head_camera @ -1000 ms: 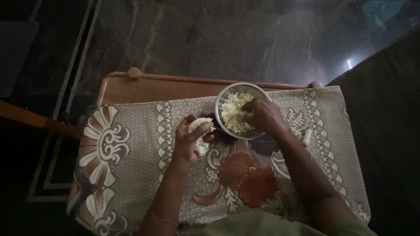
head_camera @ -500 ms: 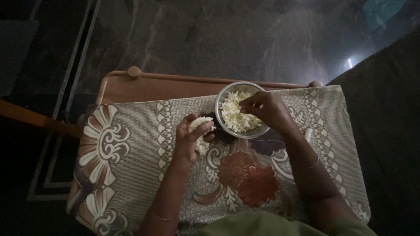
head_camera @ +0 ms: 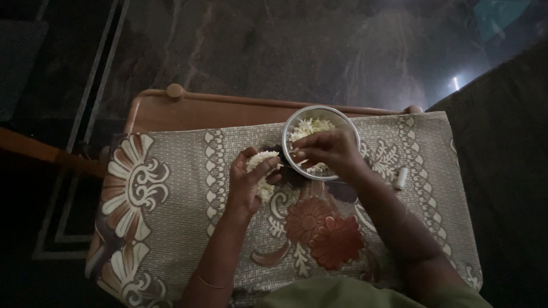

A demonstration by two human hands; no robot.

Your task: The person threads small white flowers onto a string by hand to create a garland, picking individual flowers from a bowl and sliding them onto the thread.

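My left hand (head_camera: 246,183) grips a strung bunch of small white flowers (head_camera: 261,161), held over the patterned cloth just left of a round metal bowl (head_camera: 349,126). The bowl holds loose white flower buds (head_camera: 309,127). My right hand (head_camera: 326,150) hovers over the bowl's near side, fingertips pinched together toward the left; whether a bud sits between them is too small to tell. It covers much of the bowl's contents.
A floral cloth (head_camera: 171,199) covers a small wooden table (head_camera: 188,117) with a raised rim. A white thread spool (head_camera: 401,178) lies on the cloth to the right of the bowl. Dark stone floor surrounds the table; a dark surface lies at right.
My right hand lifted out of the bowl's buds and drew left toward my left hand, fingertips pinched. The left hand stayed put with its flower bunch.
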